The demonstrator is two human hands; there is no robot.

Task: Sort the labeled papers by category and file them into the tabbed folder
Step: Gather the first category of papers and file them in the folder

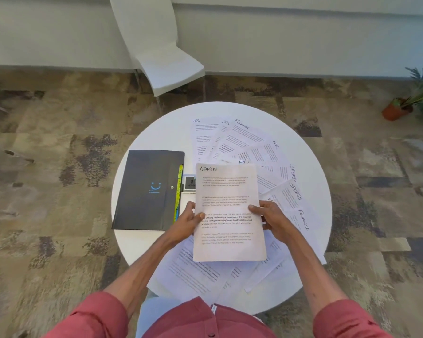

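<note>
While left hand (188, 221), right hand (272, 220) pinch ADMIN sheet (226, 191), folder (145, 191) beside, papers (250, 140) around

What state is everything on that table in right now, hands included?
ADMIN paper: held up at both side edges.
Left hand: pinching the paper's left edge.
Right hand: pinching its right edge.
Black tabbed folder: closed, lying flat on the table.
Loose labeled papers: fanned out, overlapping, not yet filed.
White chair: empty, upright.
</note>
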